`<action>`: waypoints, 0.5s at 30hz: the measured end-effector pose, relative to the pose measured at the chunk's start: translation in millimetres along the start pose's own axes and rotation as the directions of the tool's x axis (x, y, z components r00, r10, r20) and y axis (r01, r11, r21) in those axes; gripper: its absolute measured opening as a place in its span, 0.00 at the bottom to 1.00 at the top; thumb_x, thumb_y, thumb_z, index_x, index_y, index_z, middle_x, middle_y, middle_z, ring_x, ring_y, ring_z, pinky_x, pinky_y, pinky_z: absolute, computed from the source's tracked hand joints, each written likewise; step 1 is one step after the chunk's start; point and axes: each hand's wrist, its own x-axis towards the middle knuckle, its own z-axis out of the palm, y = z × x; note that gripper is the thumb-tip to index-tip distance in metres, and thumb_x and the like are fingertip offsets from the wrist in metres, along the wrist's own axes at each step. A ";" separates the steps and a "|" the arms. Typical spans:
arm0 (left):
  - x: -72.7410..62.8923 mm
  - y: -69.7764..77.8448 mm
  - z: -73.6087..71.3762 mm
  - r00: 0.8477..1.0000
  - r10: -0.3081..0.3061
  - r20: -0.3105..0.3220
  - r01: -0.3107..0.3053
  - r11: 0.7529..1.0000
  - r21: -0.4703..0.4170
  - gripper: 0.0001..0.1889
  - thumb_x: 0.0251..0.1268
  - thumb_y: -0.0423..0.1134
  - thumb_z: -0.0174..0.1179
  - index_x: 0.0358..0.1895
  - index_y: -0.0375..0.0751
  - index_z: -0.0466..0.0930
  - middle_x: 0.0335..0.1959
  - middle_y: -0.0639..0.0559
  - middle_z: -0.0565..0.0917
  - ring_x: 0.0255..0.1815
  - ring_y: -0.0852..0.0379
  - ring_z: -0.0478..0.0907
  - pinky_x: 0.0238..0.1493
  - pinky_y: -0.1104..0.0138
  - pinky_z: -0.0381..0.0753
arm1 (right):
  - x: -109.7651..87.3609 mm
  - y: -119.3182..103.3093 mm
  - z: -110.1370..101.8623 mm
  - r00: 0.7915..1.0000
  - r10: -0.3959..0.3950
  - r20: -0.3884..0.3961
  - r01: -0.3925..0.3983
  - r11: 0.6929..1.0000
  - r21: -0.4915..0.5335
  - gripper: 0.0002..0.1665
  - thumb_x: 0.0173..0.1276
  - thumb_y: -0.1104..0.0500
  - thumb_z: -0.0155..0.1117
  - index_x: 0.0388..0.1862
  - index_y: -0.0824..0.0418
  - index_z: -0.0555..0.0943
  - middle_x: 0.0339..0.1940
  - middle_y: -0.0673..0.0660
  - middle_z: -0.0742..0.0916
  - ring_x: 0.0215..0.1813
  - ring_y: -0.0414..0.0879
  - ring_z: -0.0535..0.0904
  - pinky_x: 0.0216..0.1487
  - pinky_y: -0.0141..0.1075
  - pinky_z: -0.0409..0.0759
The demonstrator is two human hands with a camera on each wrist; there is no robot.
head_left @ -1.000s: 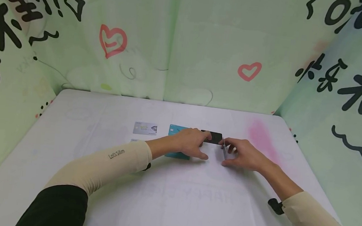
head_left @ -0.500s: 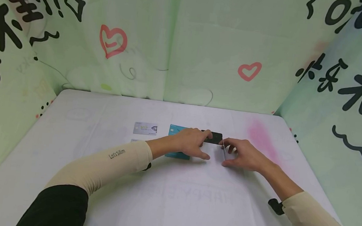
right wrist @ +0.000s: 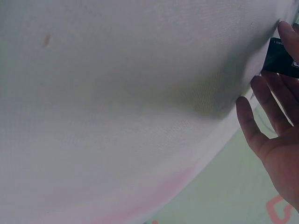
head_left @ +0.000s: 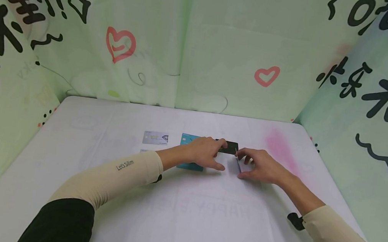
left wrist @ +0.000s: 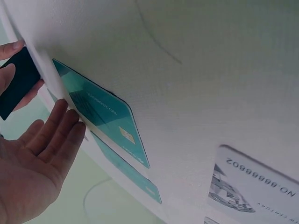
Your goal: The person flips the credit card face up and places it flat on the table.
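My right hand (head_left: 263, 165) pinches a dark card (head_left: 238, 164) by its edges between thumb and fingers. The card stands on edge, tilted a little to the left; its dark face (left wrist: 18, 84) shows in the left wrist view and partly, as a dark card (right wrist: 279, 58), in the right wrist view. My left hand (head_left: 206, 153) is spread with fingers extended, its index fingertip over the left part of a black card (head_left: 230, 148) lying flat. Beneath that hand and wrist lie two teal cards, one farther back (head_left: 188, 138) and one nearer (head_left: 190, 166), both partly covered.
Left of the teal cards lies a silver VIP card (head_left: 156, 137); another card's edge (head_left: 144, 150) peeks out beside the left sleeve. A white cloth (head_left: 185, 220) covers the table. Green printed curtains (head_left: 213, 61) enclose its back and sides.
The upper edge of the card in my right hand has tipped slightly to the left. My left thumb has moved slightly right; otherwise both hands have stayed almost in place.
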 end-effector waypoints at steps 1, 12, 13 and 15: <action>-0.1 0.0 -0.1 1.000 -0.001 0.000 0.001 1.000 0.000 0.38 0.65 0.62 0.67 0.72 0.47 0.68 0.35 0.56 0.82 0.36 0.61 0.79 0.38 0.70 0.75 | 0.0 0.1 0.0 1.000 0.003 0.000 -0.003 1.000 0.000 0.33 0.54 0.55 0.86 0.58 0.59 0.82 0.50 0.50 0.88 0.47 0.48 0.83 0.51 0.48 0.81; 1.2 -1.4 0.9 1.000 0.005 -0.005 -0.005 1.000 0.005 0.40 0.64 0.63 0.68 0.72 0.46 0.68 0.34 0.57 0.82 0.35 0.61 0.79 0.38 0.70 0.75 | 0.5 -4.3 0.5 1.000 0.016 -0.005 -0.016 1.000 -0.017 0.37 0.52 0.54 0.87 0.59 0.61 0.81 0.51 0.53 0.88 0.47 0.48 0.82 0.49 0.46 0.80; 1.1 -1.4 0.7 1.000 0.006 -0.005 -0.006 1.000 0.005 0.40 0.64 0.63 0.68 0.72 0.46 0.68 0.35 0.57 0.82 0.35 0.61 0.79 0.38 0.70 0.75 | 0.9 -4.3 0.3 1.000 0.016 -0.005 -0.017 1.000 -0.018 0.36 0.52 0.54 0.87 0.59 0.60 0.81 0.51 0.53 0.88 0.46 0.48 0.82 0.49 0.46 0.80; 1.0 -1.5 0.4 1.000 0.007 -0.004 -0.007 1.000 0.006 0.40 0.64 0.63 0.68 0.72 0.46 0.68 0.35 0.57 0.82 0.35 0.61 0.79 0.38 0.70 0.76 | 1.4 -3.9 0.1 1.000 0.017 -0.007 -0.017 1.000 -0.021 0.36 0.52 0.53 0.87 0.58 0.59 0.81 0.50 0.52 0.88 0.46 0.48 0.82 0.49 0.46 0.80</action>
